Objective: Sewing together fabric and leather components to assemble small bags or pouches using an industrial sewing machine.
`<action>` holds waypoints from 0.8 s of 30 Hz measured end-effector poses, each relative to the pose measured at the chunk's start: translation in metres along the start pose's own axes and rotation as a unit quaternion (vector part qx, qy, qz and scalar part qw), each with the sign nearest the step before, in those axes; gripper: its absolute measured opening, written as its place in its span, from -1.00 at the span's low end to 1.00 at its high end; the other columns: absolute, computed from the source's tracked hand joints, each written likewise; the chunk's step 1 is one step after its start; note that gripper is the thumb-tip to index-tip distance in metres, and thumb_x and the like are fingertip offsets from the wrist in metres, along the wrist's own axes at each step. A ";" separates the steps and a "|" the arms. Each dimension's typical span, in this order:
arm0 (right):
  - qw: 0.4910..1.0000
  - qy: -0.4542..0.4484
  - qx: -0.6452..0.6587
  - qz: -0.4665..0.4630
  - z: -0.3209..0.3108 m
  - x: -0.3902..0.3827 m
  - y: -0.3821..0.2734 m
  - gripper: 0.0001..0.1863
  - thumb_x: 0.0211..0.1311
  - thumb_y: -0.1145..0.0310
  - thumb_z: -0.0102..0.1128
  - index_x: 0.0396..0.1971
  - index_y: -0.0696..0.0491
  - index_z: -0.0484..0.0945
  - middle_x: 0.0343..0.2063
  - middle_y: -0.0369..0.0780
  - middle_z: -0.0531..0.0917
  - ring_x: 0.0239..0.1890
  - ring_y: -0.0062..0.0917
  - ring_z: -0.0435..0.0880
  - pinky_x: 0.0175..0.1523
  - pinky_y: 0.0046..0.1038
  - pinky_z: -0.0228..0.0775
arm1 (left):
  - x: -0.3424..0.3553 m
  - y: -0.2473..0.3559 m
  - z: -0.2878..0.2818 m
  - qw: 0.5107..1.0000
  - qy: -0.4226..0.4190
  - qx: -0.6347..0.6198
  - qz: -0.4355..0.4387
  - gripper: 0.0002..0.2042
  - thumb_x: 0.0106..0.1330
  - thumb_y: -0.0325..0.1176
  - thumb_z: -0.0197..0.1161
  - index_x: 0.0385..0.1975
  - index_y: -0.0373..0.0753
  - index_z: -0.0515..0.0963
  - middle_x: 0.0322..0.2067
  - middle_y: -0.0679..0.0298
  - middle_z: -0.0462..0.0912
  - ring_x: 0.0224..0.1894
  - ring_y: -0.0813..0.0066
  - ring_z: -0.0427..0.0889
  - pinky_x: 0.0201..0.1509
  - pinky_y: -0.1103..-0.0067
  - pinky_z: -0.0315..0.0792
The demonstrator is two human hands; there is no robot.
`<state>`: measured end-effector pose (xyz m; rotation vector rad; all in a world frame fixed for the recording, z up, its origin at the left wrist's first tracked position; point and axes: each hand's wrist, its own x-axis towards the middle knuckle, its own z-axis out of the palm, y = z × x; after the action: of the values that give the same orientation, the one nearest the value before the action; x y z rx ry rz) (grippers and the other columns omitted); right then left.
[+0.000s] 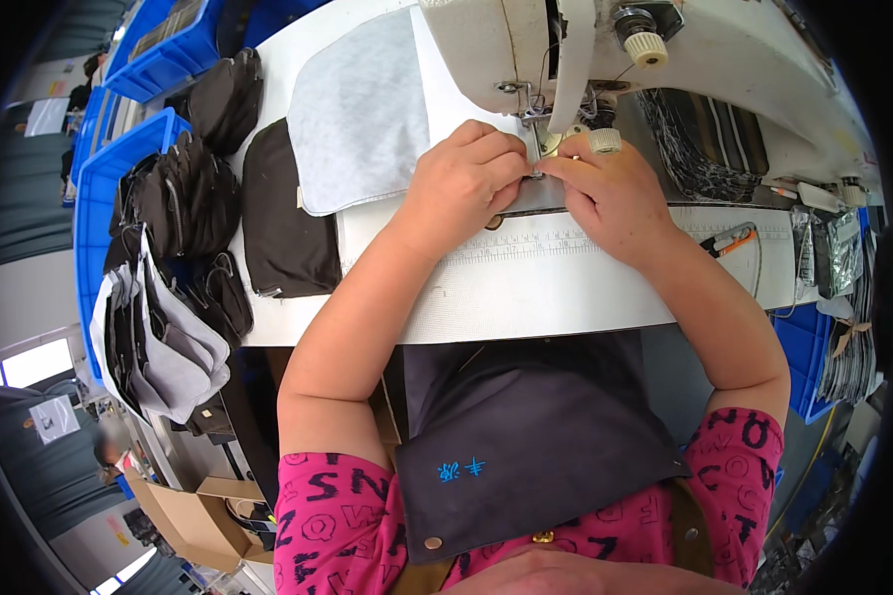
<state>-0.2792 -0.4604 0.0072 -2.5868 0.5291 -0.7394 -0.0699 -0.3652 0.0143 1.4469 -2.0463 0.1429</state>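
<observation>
My left hand [464, 188] is closed in a pinch just left of the needle and presser foot [534, 139] of a white sewing machine [491, 45]. Opposite it, my right hand [615, 203] also pinches, its thumb and forefinger right beside the presser foot. The fingertips almost meet there, and whatever lies between them is hidden or too small to name. Left of my left hand lies a pale grey rounded fabric panel [362, 119]. It partly covers a dark brown fabric piece [286, 223].
Blue bins [87, 188] at the left hold dark pouches [184, 198] and grey-lined pieces [159, 342]. A stack of striped fabric [709, 149] sits under the machine arm. An orange-and-black cutter [732, 240] lies right of a ruler strip [526, 245]. A blue crate [804, 357] stands at right.
</observation>
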 end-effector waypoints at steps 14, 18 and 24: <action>0.992 -0.018 -0.101 -0.077 -0.002 0.000 -0.013 -0.69 0.01 0.57 0.30 -0.18 0.06 0.72 -0.35 -0.30 0.59 -0.27 -0.35 0.61 -0.15 -0.29 0.47 | -0.009 0.013 -0.010 0.998 -0.016 0.004 -0.057 -0.77 0.07 -0.52 0.42 -0.27 -0.05 0.75 -0.19 0.50 0.78 -0.17 0.44 0.70 -0.22 0.49 0.63; 0.990 0.003 -0.108 -0.085 0.001 0.000 -0.011 -0.68 0.00 0.57 0.30 -0.17 0.05 0.72 -0.37 -0.29 0.58 -0.30 -0.37 0.61 -0.19 -0.31 0.47 | -0.009 0.010 -0.009 0.999 -0.012 0.009 -0.050 -0.74 0.07 -0.55 0.37 -0.24 -0.09 0.77 -0.15 0.48 0.78 -0.15 0.42 0.71 -0.20 0.49 0.64; 0.989 0.020 -0.130 -0.070 0.002 0.003 -0.011 -0.63 0.01 0.56 0.32 -0.10 0.05 0.73 -0.32 -0.27 0.66 -0.32 -0.35 0.62 -0.20 -0.29 0.48 | -0.005 0.001 -0.006 0.998 -0.007 0.009 -0.056 -0.69 0.09 -0.60 0.31 -0.19 -0.10 0.77 -0.12 0.42 0.78 -0.09 0.36 0.72 -0.12 0.47 0.65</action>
<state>-0.2729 -0.4519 0.0115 -2.8797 0.4890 -0.8175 -0.0679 -0.3584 0.0166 1.5728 -1.9740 0.1053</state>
